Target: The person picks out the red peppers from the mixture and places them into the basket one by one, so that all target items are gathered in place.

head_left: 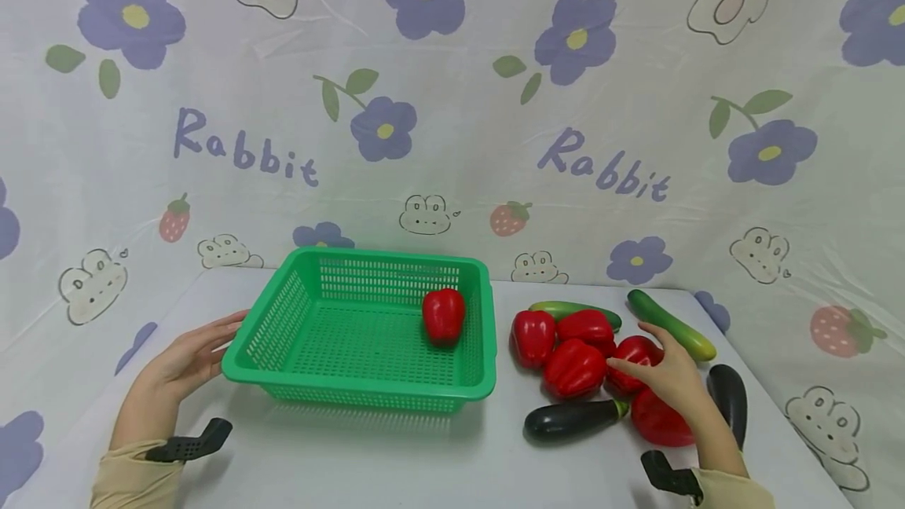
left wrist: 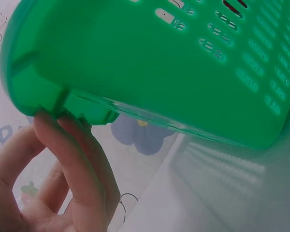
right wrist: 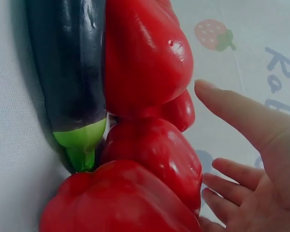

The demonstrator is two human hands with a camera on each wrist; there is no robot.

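A green plastic basket (head_left: 359, 393) stands left of centre with one red bell pepper (head_left: 444, 316) inside it. At its left end is my left hand (head_left: 189, 358), fingertips right at the underside of the rim (left wrist: 77, 104) in the left wrist view. My right hand (head_left: 672, 375) hovers over a red bell pepper (head_left: 634, 360) in the group at the right, thumb and fingers spread apart around it. The right wrist view shows this pepper (right wrist: 154, 159) beside the hand (right wrist: 261, 179), with nothing in its grasp. Another red bell pepper (head_left: 661, 419) lies under the wrist.
Several more red bell peppers (head_left: 574, 368) crowd left of my right hand. An eggplant (head_left: 571, 420) lies in front and a second eggplant (head_left: 728, 397) at the right edge. Two green cucumber-like vegetables lie behind, one (head_left: 576, 311) left, one (head_left: 672, 326) right. A printed cloth (head_left: 459, 163) hangs behind.
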